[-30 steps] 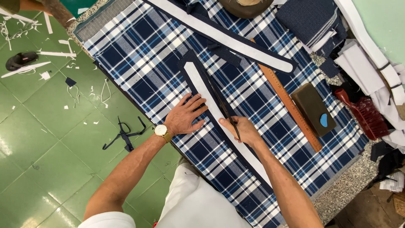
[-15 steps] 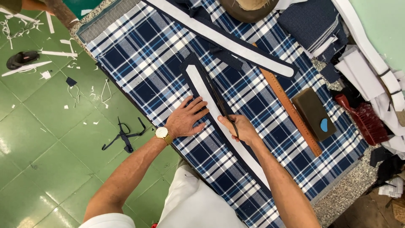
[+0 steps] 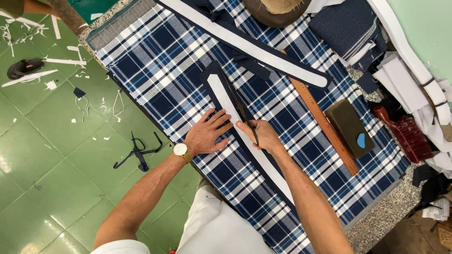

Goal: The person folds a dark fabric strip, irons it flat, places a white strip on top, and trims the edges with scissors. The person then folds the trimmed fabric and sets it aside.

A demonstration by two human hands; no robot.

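Observation:
A long white strip with a dark fabric border lies diagonally on blue plaid cloth. My left hand, with a gold wristwatch, presses flat on the cloth at the strip's left edge, fingers spread. My right hand grips dark scissors whose blades point up along the strip's right edge. A second, longer white strip on dark fabric lies farther up the cloth.
A wooden ruler and a brown block with a blue chalk piece lie to the right. A red brush and folded white and dark fabric pieces crowd the right edge. Green floor with scraps lies left.
My right hand and the scissors have shifted slightly up along the strip. My left hand stays pressed in the same place.

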